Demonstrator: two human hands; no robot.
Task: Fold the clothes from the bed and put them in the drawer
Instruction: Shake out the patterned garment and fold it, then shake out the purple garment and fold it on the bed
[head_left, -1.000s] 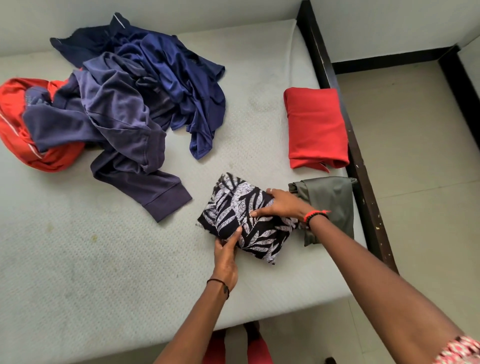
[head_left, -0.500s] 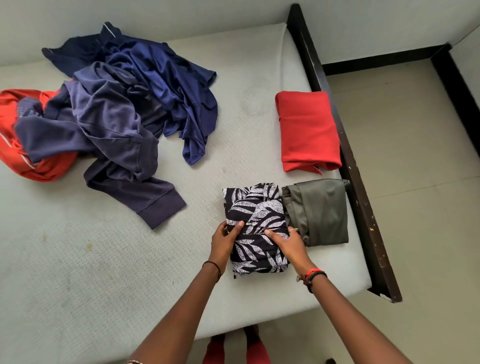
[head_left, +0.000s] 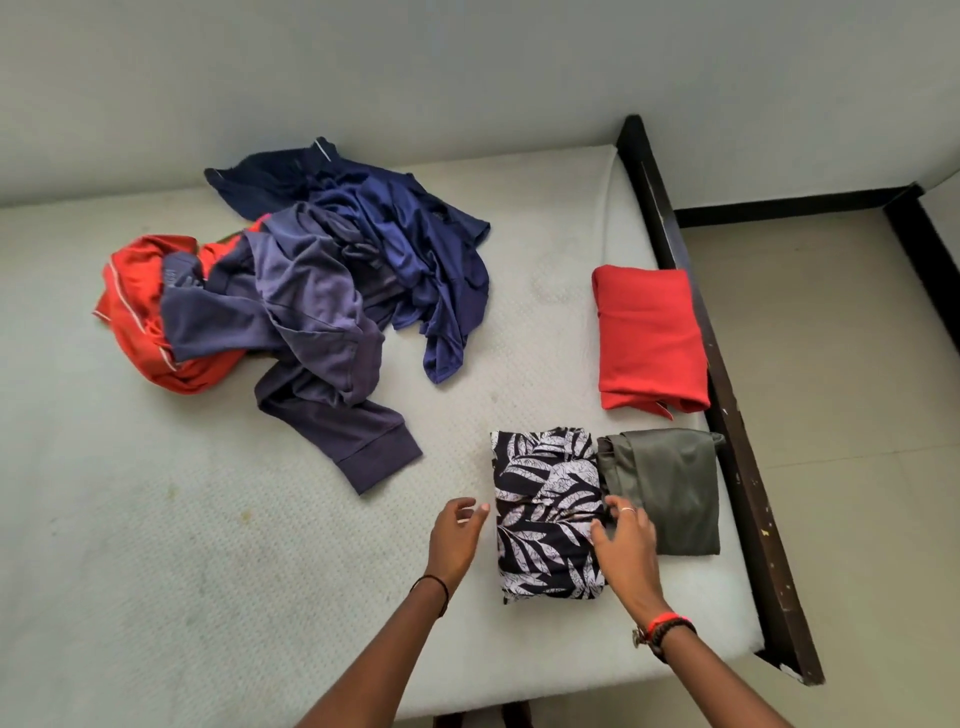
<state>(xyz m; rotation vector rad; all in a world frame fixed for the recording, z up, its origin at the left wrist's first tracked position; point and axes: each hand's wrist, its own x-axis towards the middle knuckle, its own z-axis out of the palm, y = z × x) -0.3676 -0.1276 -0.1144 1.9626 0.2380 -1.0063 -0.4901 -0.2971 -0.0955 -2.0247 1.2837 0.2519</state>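
L hand (head_left: 457, 535): fingers loose, holding nothing, beside leaf-print fold (head_left: 545, 514).
R hand (head_left: 623, 540): relaxed fingers touching fold, bed (head_left: 156, 571) front-right corner.

Soft, even daylight all over, bright enough and nothing blown out. The bed (head_left: 208, 519) reads pale and flat with no glare, and the pile of clothes (head_left: 311, 291) throws only thin, fuzzy shadows along its near edges. The floor (head_left: 831, 364) on the right looks a touch warmer. Where the light comes from, can't tell. Wide lens at work: the bed frame (head_left: 727, 415) leans, and the foot of the wall (head_left: 363, 78) bows toward the corners. Detail is a little smeary throughout, and the left hand (head_left: 457, 535) shows slightly blurred fingertips.
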